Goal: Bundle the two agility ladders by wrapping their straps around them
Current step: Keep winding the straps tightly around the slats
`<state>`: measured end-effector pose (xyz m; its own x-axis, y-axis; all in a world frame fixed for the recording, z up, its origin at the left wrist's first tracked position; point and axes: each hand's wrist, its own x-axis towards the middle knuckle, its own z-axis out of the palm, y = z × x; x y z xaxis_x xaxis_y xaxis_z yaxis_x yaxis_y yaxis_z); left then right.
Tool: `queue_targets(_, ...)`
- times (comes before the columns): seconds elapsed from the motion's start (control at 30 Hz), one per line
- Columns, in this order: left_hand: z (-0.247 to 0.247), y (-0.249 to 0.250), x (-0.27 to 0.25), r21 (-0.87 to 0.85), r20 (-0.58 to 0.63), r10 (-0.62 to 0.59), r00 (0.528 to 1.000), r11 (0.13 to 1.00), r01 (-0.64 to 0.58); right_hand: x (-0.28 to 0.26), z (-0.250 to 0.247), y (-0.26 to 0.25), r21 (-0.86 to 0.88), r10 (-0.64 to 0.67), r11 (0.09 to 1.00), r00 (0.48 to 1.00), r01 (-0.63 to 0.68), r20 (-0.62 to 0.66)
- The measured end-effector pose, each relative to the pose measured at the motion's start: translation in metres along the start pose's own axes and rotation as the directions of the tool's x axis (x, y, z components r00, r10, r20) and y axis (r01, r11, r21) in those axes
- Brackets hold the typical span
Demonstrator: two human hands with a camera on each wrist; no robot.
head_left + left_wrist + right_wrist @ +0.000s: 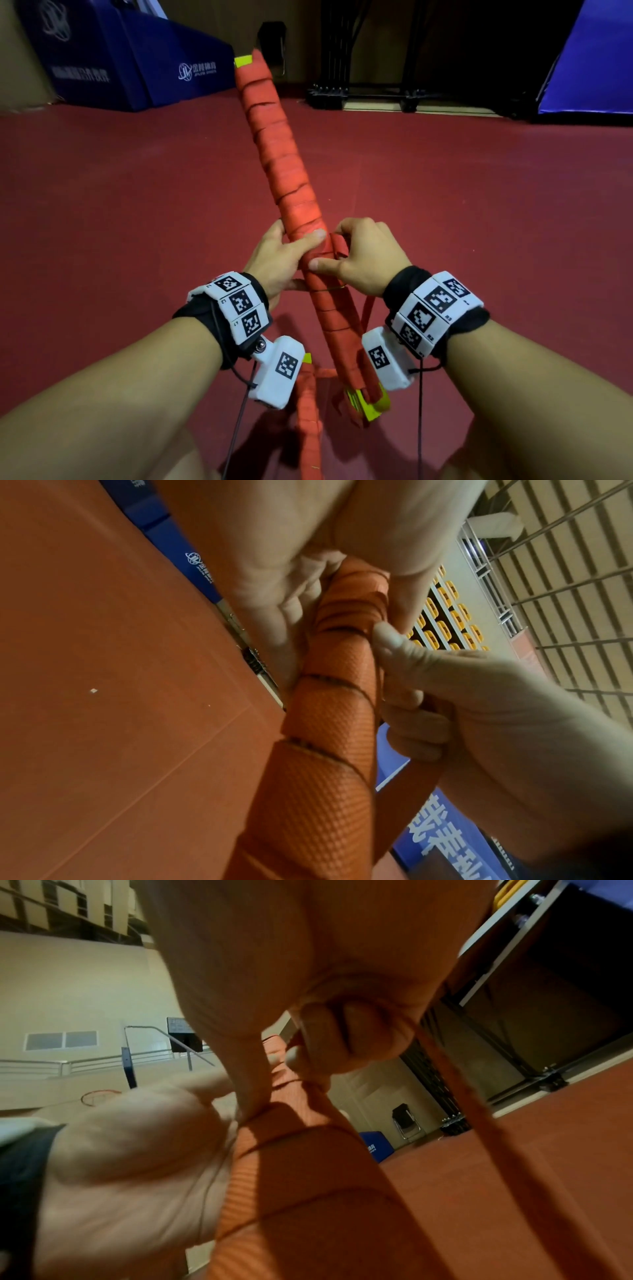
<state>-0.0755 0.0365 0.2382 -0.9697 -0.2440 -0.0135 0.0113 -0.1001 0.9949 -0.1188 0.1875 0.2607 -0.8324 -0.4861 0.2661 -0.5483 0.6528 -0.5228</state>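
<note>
— Flooring first: what fills most of the head view?

— Dark red sports floor [137, 205] across the whole middle. Blue padded mats [144, 68] with white logos sit at the upper left, another blue mat [592, 58] at the upper right edge, and a black metal frame [370, 68] stands in the dark upper centre.

— And the ladders?

— One agility ladder bundle [284, 164], orange-red with strap coiled round nearly its whole length, runs diagonally from the top centre down to the lower centre, held off the floor. Yellow rung ends [368, 404] poke out at its lower end, and a yellow tip shows at the top. The second agility ladder bundle [308, 411] lies lower, at the bottom centre of the frame, also wrapped in orange.

— The hands?

— The left hand [277, 260] grips the raised bundle at mid-frame, fingers [317, 236] laid over the top of the wraps and thumb underneath. The right hand [366, 260] sits just beside it, on the right, thumb pressing the wraps while its curled fingers pinch a folded loop of the loose strap [339, 248]. In the right wrist view the strap [479, 1123] trails down from that fist along the right side of the picture.

— Anything on the wrists?

— Black bands carrying white blocks with square black markers [239, 301], cables hanging down.
</note>
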Motion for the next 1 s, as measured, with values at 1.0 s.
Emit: queue_targets(1.0, -0.007, -0.003, 0.003, 0.055, -0.012, 0.074, 0.997, 0.996, -0.074, -0.004, 0.002, -0.001, -0.077, -0.005, 0.997, 0.999, 0.008, 0.051)
